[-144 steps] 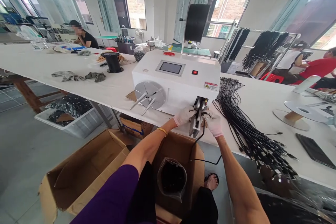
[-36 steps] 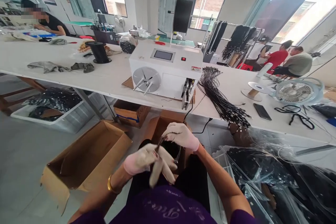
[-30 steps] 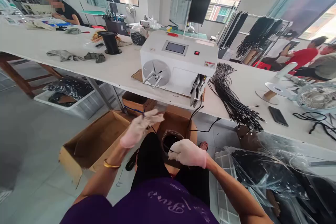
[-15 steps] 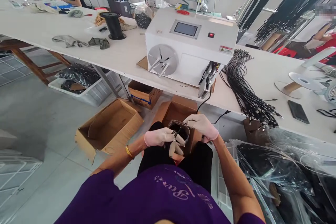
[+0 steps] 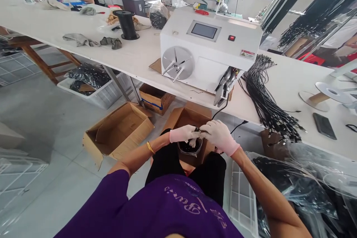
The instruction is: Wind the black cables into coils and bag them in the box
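Both my gloved hands meet over a clear plastic bag (image 5: 190, 149) of dark cables that sits between my knees. My left hand (image 5: 184, 134) curls its fingers at the bag's rim. My right hand (image 5: 219, 135) is closed just beside it, touching the left, and a small dark piece shows between the two. What that piece is I cannot make out. An open cardboard box (image 5: 187, 118) stands on the floor right behind the bag.
A white winding machine (image 5: 209, 50) sits on the long white table (image 5: 83, 54), a bundle of black cables (image 5: 264, 100) to its right. An open cardboard box (image 5: 119, 130) lies left on the floor. Plastic-wrapped cables (image 5: 295, 189) fill crates at my right. Other people work farther back.
My hands left the machine's clamp and came down to my lap. In the last half second they drew together over the bag's mouth.
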The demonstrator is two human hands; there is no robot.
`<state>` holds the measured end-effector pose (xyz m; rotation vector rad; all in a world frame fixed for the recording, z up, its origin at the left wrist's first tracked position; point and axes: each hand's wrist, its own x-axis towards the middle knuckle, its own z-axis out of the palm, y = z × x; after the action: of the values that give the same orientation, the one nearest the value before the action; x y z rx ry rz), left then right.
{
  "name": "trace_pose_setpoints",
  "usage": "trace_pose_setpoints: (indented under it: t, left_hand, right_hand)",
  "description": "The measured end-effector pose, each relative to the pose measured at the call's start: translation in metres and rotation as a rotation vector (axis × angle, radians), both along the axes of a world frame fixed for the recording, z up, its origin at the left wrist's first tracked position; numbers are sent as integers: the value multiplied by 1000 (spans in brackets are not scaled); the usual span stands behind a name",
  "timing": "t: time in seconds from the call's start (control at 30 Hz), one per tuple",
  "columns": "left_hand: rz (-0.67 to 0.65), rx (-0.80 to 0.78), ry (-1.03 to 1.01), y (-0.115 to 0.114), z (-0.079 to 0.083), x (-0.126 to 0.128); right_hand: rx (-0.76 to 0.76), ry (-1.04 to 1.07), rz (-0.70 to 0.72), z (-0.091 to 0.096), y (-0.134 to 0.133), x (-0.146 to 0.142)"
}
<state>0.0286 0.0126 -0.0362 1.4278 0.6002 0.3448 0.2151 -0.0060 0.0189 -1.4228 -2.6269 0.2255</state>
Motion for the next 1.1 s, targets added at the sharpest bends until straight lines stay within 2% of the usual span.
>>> trace_pose_setpoints:
  t: [0.1, 0.2, 0.3, 0.43, 0.5, 0.53, 0.67, 0.73, 0.8, 0.87, 0.93, 1.0, 1.1]
  left_hand:
    - [-71, -219, -231, -3, 11, 2]
    - [-10, -344, -397, -4, 19, 7]
    - [-17, -395, -488, -2, 20, 13]
    - [-106, -443, -499, 0, 19, 20]
    - [-53, -394, -469, -1, 21, 23]
    - [20, -336, -444, -2, 23, 25]
    - [426, 102, -203, -1, 28, 28]
    - [473, 249, -79, 4, 27, 28]
    - [383, 178, -60, 11, 24, 27]
    - [216, -52, -110, 17, 22, 29]
    - [90, -254, -149, 21, 23, 33]
    - [83, -297, -147, 21, 24, 40]
    - [151, -273, -147, 21, 25, 51]
  right_hand:
    - [-130, 350, -168, -2, -4, 2]
    - [-357, 640, -254, 1, -7, 3]
    - [-576, 758, -212, 12, -6, 6]
    - [-727, 760, -214, 21, -5, 12]
    - [-765, 752, -272, 21, -6, 15]
    - [-778, 771, -300, 20, -7, 17]
    - [-853, 1082, -405, 14, -9, 25]
    - [-888, 1259, -434, 8, -8, 28]
    - [-881, 1371, -454, 1, -7, 27]
    - [-833, 1442, -477, -8, -7, 24]
    - [-721, 1462, -509, -15, -7, 20]
    - [-559, 1408, -530, -21, -7, 17]
    - [-346, 1243, -517, -25, -7, 18]
